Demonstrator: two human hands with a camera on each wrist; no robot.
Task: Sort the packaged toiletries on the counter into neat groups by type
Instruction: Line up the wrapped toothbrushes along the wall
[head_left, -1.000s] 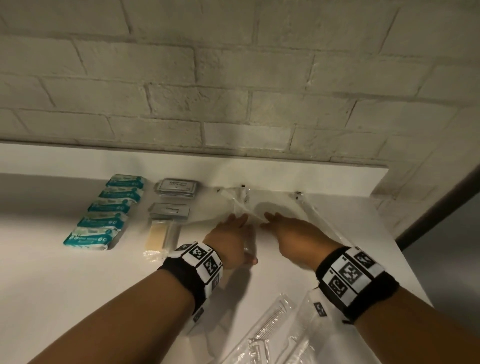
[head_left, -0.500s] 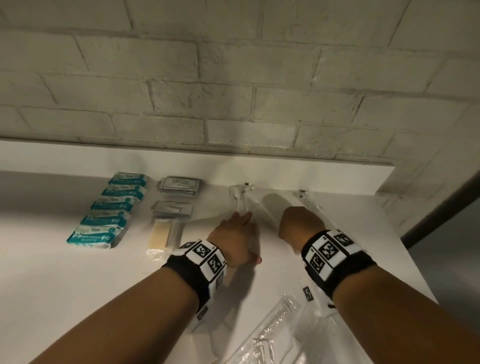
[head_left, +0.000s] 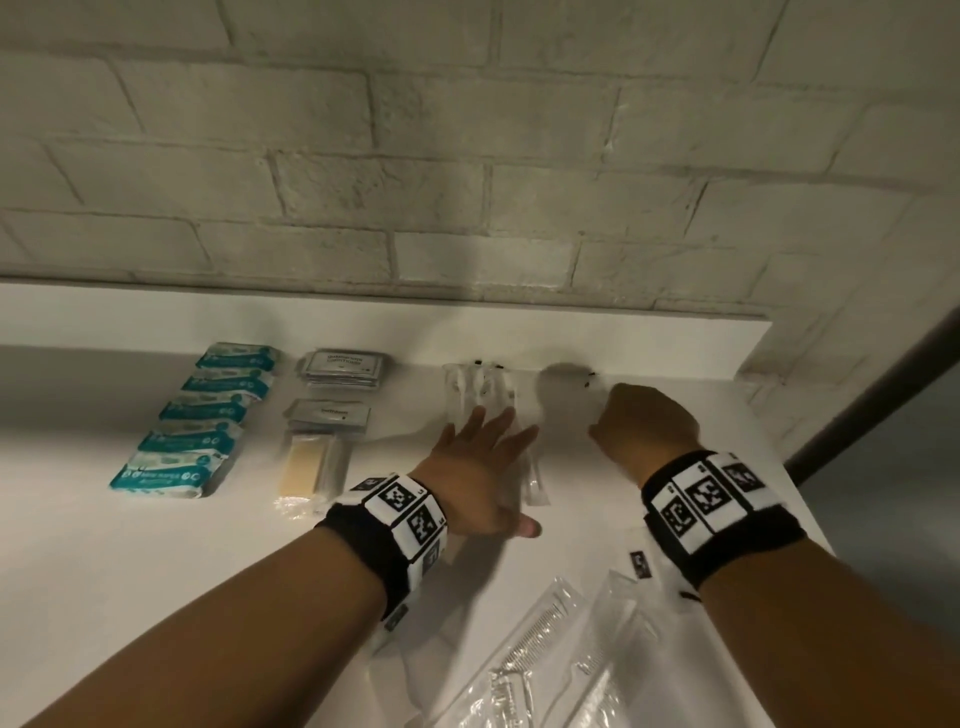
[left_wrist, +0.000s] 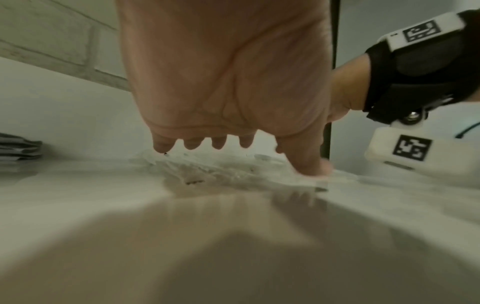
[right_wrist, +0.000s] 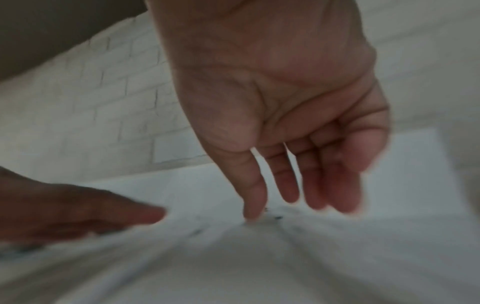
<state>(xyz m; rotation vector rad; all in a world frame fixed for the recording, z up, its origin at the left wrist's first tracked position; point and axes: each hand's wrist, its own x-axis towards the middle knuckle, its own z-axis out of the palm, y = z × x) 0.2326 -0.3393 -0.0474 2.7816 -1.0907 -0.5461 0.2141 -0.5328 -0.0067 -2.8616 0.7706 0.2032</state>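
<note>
Head view: a person's left hand (head_left: 483, 467) lies flat, fingers straight and spread, on a small group of clear-wrapped slim packets (head_left: 480, 389) near the back edge of the white counter (head_left: 104, 571). The left wrist view shows the thumb (left_wrist: 306, 162) pressing down on the crinkled clear wrapping (left_wrist: 221, 170), with the other fingertips just above or on it. The right hand (head_left: 644, 426) hangs a little to the right of that group, above the counter; the blurred right wrist view shows its fingers (right_wrist: 288, 181) pointing down, loosely extended and holding nothing, the index tip at or just above a clear packet with dark specks (right_wrist: 275, 218). Whether it touches cannot be told.

To the left, five teal-and-white packets (head_left: 197, 421) lie in a slanted row. Beside them sit two stacks of grey sachets (head_left: 343, 366), one behind the other, and in front of these a yellowish bar in clear wrap (head_left: 306, 467). Near the front edge, between the two forearms, more clear packets lie in a loose pile, one containing a comb (head_left: 535, 634). Both wrists wear black bands with black-and-white square markers (head_left: 706, 493). A painted brick wall (head_left: 467, 156) rises behind the counter.
</note>
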